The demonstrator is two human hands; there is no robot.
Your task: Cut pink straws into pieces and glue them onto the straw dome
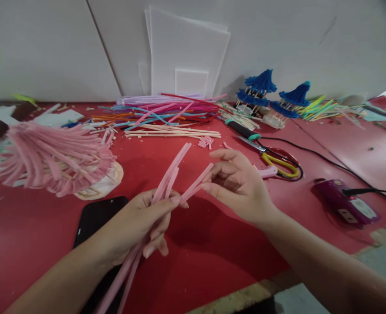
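Observation:
My left hand [157,218] is closed around a bundle of long pink pipe cleaners [168,176], whose lower ends trail down past the wrist. Between thumb and finger it also pinches one end of some shorter pink pipe cleaner lengths [196,184]. The other end of these short lengths is held by my right hand [235,185], its fingers curled and pressed together. At the left stands a tiered pink pipe cleaner piece [55,157] on a pale round base [104,183]. Small cut pink bits [206,141] lie beyond my hands.
Behind lie heaped coloured pipe cleaners [167,107] and wooden sticks [173,131]. To the right are a hot glue gun [243,130], yellow-handled scissors [279,165], a purple power box [345,203] with a cable, and blue roofed models [260,87]. A black phone [98,216] lies under my left arm.

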